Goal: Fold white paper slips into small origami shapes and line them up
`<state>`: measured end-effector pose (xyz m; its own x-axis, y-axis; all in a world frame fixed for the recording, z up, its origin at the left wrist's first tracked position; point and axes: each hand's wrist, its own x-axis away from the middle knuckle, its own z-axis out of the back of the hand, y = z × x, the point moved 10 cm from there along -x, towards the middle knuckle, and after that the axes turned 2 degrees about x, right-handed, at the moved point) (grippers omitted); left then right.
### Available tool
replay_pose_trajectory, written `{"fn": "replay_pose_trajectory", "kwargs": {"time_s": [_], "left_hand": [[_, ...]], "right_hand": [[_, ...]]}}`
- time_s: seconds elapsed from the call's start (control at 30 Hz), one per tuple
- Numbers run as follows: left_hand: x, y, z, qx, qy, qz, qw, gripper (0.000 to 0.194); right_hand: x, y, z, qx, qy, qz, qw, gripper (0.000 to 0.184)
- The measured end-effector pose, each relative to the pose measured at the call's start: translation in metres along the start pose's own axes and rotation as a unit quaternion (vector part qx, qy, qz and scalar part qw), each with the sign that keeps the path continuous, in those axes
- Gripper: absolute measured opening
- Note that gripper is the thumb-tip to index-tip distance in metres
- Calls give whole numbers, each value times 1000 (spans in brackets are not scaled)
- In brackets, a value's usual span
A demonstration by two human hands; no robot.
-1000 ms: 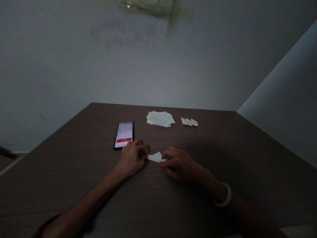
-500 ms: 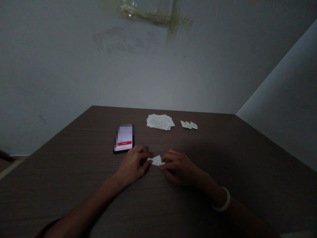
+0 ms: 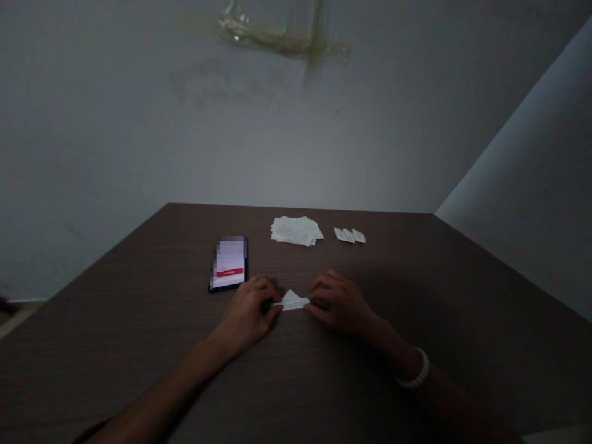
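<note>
Head view of two bare hands folding a small slip of paper on a dark wood-grain tabletop. The slip lies flat near the middle of the tabletop, between the hands, with one corner already raised into a small triangular peak. The left hand pinches the slip's left end, its grip closed on the paper between thumb and forefinger. The right hand closes on the right end in the same way, fingers curled over the edge and pressing it down; a pale beaded bracelet circles that wrist.

A phone with a lit screen rests face up just beyond the left hand, apart from it. Farther back lie a loose stack of paper slips and, to its right, a short row of three small folded pieces, all well apart from the hands. A plain grey wall rises behind the tabletop.

The step in hand appears to be setting a crease. Doing it well likely calls for holding one end still against the tabletop while the other hand aligns the edges, then running a fingertip along the fold so the line is sharp. Because the light is dim and the slip is small, checking the corner alignment before pressing seems wise; a crooked crease in paper this light is hard to undo.
</note>
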<state>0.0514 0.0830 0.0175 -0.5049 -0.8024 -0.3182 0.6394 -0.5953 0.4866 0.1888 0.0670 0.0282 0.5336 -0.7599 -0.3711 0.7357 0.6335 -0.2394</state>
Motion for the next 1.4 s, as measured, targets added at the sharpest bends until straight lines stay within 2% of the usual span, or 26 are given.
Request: {"fn": "replay_pose_trajectory", "kwargs": {"time_s": [0.1, 0.23, 0.37, 0.53, 0.67, 0.8, 0.97, 1.13, 1.4], "left_hand": [[-1, 4, 0, 4, -6, -6, 1000, 2], [-2, 10, 0, -8, -15, -21, 1000, 7], [0, 12, 1, -6, -15, -27, 999, 4], [1, 6, 1, -9, -8, -4, 1000, 6], [1, 13, -3, -14, -18, -49, 999, 10], [1, 19, -3, -39, -21, -73, 996, 12], [3, 30, -7, -105, -54, -109, 987, 17], [7, 40, -8, -139, -73, -150, 976, 21], [8, 42, -9, -135, -89, -154, 975, 20]], "right_hand": [[-1, 6, -6, -26, 3, -21, 999, 22], [-1, 7, -11, -67, 2, -25, 997, 14], [-1, 7, -7, -104, 27, -25, 994, 10], [-1, 5, -6, -117, 36, -4, 992, 4], [0, -3, -5, -75, 24, 23, 997, 5], [2, -8, 2, -13, 40, 33, 999, 3], [3, -18, -4, 27, 24, 87, 996, 14], [4, -15, -8, 40, 18, 91, 995, 19], [5, -11, -10, 44, 20, 99, 994, 24]]}}
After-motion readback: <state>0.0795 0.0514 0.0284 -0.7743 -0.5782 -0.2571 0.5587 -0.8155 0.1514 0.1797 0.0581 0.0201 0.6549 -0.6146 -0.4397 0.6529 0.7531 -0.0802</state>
